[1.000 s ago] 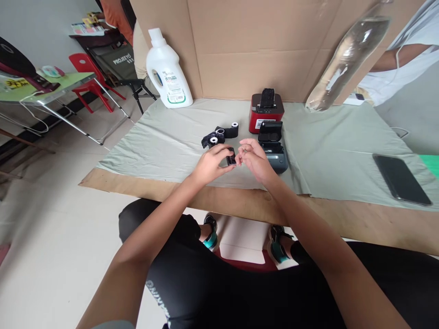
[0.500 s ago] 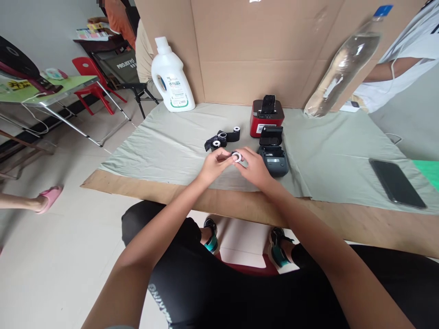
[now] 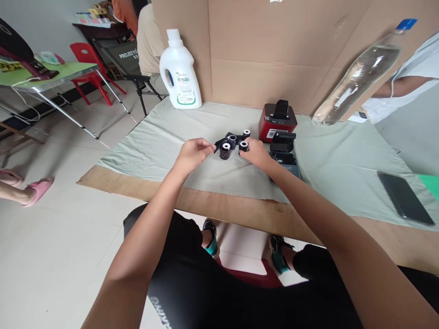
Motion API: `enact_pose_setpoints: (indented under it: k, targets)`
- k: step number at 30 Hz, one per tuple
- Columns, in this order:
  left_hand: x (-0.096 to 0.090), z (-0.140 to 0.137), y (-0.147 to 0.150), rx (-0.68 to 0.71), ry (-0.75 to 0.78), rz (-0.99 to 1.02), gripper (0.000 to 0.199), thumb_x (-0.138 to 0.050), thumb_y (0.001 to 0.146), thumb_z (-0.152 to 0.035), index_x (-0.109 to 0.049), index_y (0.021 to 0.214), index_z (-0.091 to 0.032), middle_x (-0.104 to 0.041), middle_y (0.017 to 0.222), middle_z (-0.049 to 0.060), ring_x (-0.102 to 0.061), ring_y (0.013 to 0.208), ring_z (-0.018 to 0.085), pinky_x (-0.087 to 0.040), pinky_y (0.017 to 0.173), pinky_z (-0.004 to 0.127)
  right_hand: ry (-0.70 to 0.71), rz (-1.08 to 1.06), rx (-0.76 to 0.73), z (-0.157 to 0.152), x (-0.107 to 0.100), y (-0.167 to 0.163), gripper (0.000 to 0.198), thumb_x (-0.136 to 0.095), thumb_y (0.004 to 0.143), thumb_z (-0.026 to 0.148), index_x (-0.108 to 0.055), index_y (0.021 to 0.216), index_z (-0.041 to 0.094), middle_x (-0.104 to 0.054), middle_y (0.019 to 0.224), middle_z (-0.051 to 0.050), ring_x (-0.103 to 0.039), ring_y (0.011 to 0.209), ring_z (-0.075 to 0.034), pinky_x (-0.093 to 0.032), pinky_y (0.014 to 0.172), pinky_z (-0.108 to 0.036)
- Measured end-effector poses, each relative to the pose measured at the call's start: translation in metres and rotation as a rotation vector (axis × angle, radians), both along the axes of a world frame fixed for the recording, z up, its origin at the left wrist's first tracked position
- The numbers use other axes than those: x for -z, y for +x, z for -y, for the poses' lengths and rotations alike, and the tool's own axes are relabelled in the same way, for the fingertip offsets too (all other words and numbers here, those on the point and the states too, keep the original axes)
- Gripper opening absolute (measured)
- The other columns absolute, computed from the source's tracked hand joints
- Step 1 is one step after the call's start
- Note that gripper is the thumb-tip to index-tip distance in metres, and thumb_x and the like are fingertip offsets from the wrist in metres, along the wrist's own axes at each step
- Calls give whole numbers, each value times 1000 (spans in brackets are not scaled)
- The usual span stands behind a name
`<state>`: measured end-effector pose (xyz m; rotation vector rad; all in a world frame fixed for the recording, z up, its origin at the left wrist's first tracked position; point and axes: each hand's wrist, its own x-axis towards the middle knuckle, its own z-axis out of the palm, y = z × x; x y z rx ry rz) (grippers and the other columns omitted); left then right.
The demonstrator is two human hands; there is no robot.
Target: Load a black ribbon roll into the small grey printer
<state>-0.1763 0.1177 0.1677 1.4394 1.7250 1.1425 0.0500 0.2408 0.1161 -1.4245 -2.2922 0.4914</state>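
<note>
My right hand (image 3: 256, 153) grips a small black roll with a white core (image 3: 243, 145), just above or on the cloth. My left hand (image 3: 195, 154) is closed in a pinch, its fingertips at the loose end of a black strip (image 3: 219, 144). Between the hands stands another black roll with a white core (image 3: 225, 151). Behind it lie a white ring-shaped core (image 3: 232, 138) and a further small roll (image 3: 247, 133) among tangled black strip. Beside my right hand is a dark printer (image 3: 285, 160) with its lid raised, partly hidden by my wrist.
A red printer (image 3: 274, 123) stands behind the dark one. A white detergent jug (image 3: 181, 73) and a tilted clear bottle (image 3: 360, 77) lean by the cardboard wall (image 3: 267, 77). A black phone (image 3: 406, 196) lies at the right on the grey-green cloth (image 3: 329, 178). Other people are partly visible nearby.
My hands, together on a white-cored roll before, have moved apart. The right now holds a roll beside the others; the left has gone to the black strip. The view has shifted slightly.
</note>
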Motion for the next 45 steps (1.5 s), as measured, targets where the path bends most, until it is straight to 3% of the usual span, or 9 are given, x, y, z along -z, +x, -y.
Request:
enact_pose_setpoints:
  k: [4,7,11,17,24,32,38,41,45]
  targets:
    - [-8,11,2,-77,81,-162,20,-74,84,-41,-74,81,-21,-79,89,4,-62,71,18,-44,66,29,148,-47,5,12,-15,8,50,-76,83,38,-66,127,15,-69,124,-18,-65,110,-37,-53,90,-45]
    - [-10,17,1,-122,99,-250,17,-74,85,-40,-74,82,-23,-79,90,3,-65,75,21,-44,68,30,266,-79,-10,25,-29,-2,38,-67,91,37,-70,122,16,-67,123,-17,-66,106,-33,-53,89,-45]
    - [-8,19,0,-130,155,-276,15,-74,85,-39,-73,80,-24,-78,85,2,-64,72,21,-44,67,30,162,52,-72,38,-31,-37,31,-75,87,43,-73,108,21,-71,109,-13,-67,97,-32,-51,78,-42]
    - [-7,19,0,-145,185,-275,16,-73,86,-38,-72,80,-24,-76,81,2,-60,66,19,-44,67,31,164,106,-147,40,-26,-55,18,-66,87,19,-64,105,21,-71,110,-12,-65,93,-29,-43,70,-36]
    - [9,14,23,-42,230,-155,19,-66,91,-39,-71,89,-21,-76,89,3,-63,72,17,-47,69,30,23,-364,-277,68,-38,9,26,-69,80,25,-55,102,26,-57,74,2,-52,65,-18,-42,67,-33]
    - [47,17,90,336,231,239,48,-63,93,-63,-71,115,-22,-74,103,7,-70,84,19,-54,71,30,-69,-639,-146,114,-29,79,23,-71,82,34,-56,98,27,-63,89,-3,-55,73,-20,-40,62,-35]
    - [65,-11,102,390,362,-164,33,-60,97,-36,-72,125,-24,-70,128,10,-66,116,26,-55,96,40,126,-643,21,88,-22,141,24,-75,77,30,-62,97,25,-68,100,-4,-63,91,-24,-45,76,-37]
    - [73,-37,92,313,329,-461,47,-71,86,-26,-69,133,-25,-63,143,11,-55,135,35,-43,116,54,87,-705,117,61,-13,164,29,-77,75,34,-59,95,25,-70,101,-3,-64,96,-24,-43,74,-36]
    - [85,-62,78,133,353,-500,50,-71,86,-28,-66,135,-22,-62,134,13,-58,128,32,-46,114,49,84,-695,125,33,0,169,31,-78,74,35,-57,94,25,-70,99,-2,-64,96,-24,-42,75,-36]
